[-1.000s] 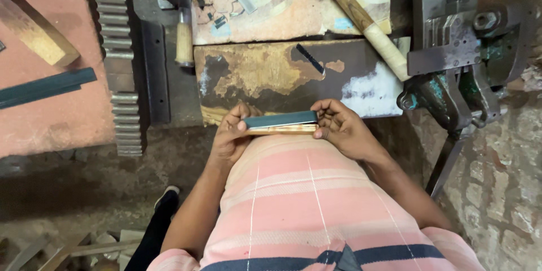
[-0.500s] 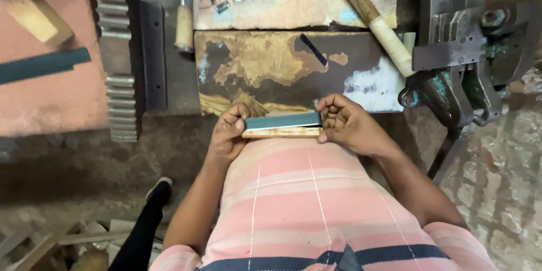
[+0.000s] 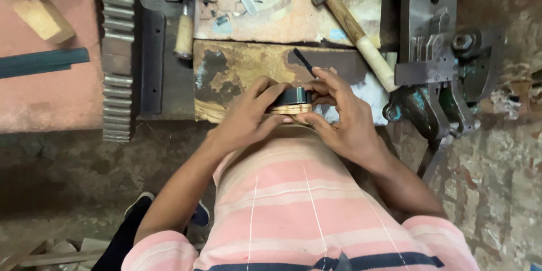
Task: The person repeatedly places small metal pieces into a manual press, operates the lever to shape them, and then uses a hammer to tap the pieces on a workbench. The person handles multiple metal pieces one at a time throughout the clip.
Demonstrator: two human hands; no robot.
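My left hand point(image 3: 248, 116) and my right hand point(image 3: 341, 116) hold a small flat block point(image 3: 292, 100) between them, close to my chest. The block has a dark teal top face and a pale wooden edge. Fingers wrap both of its ends, so only its middle shows. It hovers over the near edge of a worn wooden board point(image 3: 237, 70) with flaking yellow and dark paint.
A hammer point(image 3: 353, 20) with a wooden handle lies on the board behind my right hand. A metal bench vise point(image 3: 437, 68) stands to the right. A toothed metal rack point(image 3: 117, 51) and a wooden-handled tool point(image 3: 184, 34) lie to the left. A teal strip point(image 3: 42, 62) rests on the red surface.
My hands have closed in over the block, covering more of it, and my view has shifted nearer to the bench. The block stays at chest height.
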